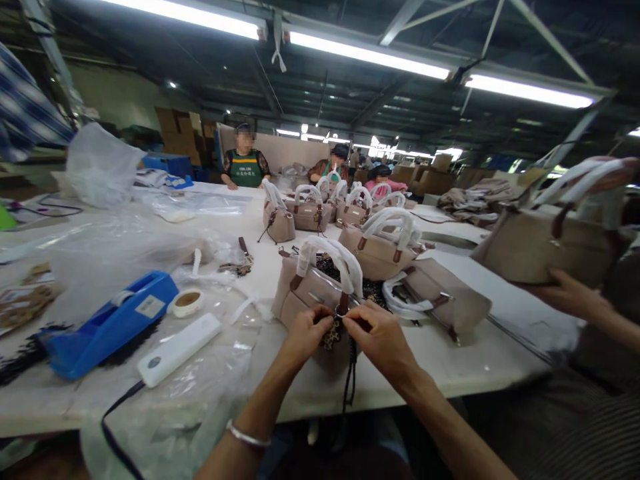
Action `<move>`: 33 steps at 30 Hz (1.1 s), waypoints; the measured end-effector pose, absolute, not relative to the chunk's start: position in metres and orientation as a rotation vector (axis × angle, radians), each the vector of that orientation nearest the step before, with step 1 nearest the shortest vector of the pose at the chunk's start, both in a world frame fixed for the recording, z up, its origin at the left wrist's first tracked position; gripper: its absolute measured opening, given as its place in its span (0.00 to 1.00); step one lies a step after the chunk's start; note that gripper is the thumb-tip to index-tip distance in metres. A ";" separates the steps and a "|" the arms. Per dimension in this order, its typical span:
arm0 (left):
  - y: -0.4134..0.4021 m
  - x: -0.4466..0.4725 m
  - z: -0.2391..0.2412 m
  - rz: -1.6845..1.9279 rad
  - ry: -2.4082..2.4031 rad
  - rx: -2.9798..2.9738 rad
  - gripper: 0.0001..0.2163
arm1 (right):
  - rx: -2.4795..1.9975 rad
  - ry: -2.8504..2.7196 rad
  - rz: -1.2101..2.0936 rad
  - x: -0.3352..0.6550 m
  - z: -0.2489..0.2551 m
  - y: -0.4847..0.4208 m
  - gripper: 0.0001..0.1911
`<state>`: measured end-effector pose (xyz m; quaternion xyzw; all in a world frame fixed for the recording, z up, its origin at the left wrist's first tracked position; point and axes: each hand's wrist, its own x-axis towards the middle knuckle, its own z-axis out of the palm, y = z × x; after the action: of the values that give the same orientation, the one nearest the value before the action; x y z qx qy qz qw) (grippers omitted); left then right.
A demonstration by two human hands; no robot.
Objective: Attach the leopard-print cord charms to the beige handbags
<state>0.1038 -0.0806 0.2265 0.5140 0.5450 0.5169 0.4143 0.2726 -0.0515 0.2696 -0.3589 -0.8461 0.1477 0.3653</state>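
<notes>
A beige handbag (293,293) stands at the table's front edge, its two handles (353,267) wrapped in white material. My left hand (309,331) and my right hand (379,335) meet at the base of its near handle. Both are closed, thumb against fingers, on a metal ring (341,311) from opposite sides. Just beneath my left fingertips hangs a leopard-print charm (331,335). A dark braided cord (349,383) dangles below my right fingers. The fingertips cover part of the ring, so its exact fastening is hidden.
Beige handbags (383,250) stand behind, and another bag (445,300) lies on its side. Left are a blue tape dispenser (113,320), a tape roll (186,302) and a white corded device (180,350). Another person's hand (575,293) supports a bag (555,243) at right. Co-workers sit opposite.
</notes>
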 end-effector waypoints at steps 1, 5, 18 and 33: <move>-0.080 0.104 0.227 1.293 1.347 1.270 0.09 | -0.924 -2.197 0.332 0.272 0.267 -0.052 0.08; -0.077 0.102 0.225 1.292 1.267 1.199 0.09 | -0.937 -2.293 0.159 0.268 0.260 -0.051 0.09; -0.073 0.098 0.225 1.266 1.229 1.231 0.08 | -0.991 -2.246 0.094 0.264 0.251 -0.049 0.08; -0.071 0.094 0.224 1.202 1.420 1.515 0.11 | -1.107 -2.233 -0.003 0.249 0.242 -0.057 0.10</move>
<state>0.0941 -0.0713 0.2236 0.5886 0.5514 0.4669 0.3627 0.2491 -0.0575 0.2424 -0.4210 -0.8492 -0.0011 0.3187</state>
